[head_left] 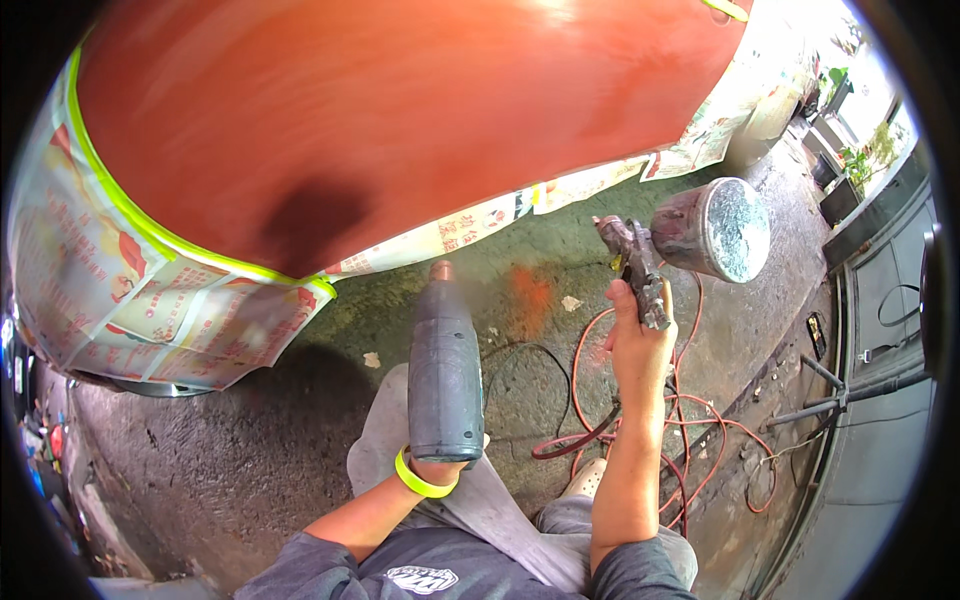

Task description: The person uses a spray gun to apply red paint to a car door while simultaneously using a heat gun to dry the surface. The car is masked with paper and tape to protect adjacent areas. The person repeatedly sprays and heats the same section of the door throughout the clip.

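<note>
A glossy red car panel (400, 110) fills the upper picture, edged with yellow-green tape and masked with printed paper (130, 290). My left hand (440, 468), with a yellow-green wristband, grips a dark heat gun (445, 375) whose nozzle points up at the panel's lower edge. My right hand (636, 345) holds a paint spray gun (640, 265) with a metal cup (712, 230) on its side, raised to the right of the heat gun and just below the masked edge.
Red hoses (700, 420) coil on the stained concrete floor (250, 450) at the lower right. An orange paint patch (530, 295) marks the ground. A metal stand (835, 395) and a gate lie at the right. My grey trouser legs and a light shoe show below.
</note>
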`<state>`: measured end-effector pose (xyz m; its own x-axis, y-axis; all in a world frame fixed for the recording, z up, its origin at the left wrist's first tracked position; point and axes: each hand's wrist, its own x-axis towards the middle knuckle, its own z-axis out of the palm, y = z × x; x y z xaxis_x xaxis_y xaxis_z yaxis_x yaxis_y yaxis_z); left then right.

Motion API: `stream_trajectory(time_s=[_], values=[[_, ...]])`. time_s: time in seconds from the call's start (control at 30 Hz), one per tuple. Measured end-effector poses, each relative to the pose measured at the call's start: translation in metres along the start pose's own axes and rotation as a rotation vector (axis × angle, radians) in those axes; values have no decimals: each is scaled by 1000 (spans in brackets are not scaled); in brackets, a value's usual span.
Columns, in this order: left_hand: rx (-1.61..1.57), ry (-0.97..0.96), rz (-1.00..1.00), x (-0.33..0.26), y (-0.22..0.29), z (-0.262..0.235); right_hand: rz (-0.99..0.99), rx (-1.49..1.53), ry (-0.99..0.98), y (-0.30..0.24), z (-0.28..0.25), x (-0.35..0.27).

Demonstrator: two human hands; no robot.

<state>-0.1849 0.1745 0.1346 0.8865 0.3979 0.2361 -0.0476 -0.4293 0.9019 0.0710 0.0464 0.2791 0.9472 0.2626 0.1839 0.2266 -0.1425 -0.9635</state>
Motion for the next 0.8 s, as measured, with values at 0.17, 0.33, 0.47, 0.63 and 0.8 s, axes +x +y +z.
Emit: stream_trajectory(time_s=[0.17,0.33,0.47,0.63,0.8], values=[[-106,62,-72,-2,3,-5,-187,-34,-164,-19,21,-13],[-48,17,-168,-8,9,-10,-11,78,-459,-43,25,-31],[186,-160,-100,-8,20,-13,-1,86,-431,-49,15,-28],[-94,-73,-61,-14,11,0,-26,50,-164,-44,-3,-20],[-2055,-244,-430,-15,-9,14,-41,76,13,-54,-17,-13]])
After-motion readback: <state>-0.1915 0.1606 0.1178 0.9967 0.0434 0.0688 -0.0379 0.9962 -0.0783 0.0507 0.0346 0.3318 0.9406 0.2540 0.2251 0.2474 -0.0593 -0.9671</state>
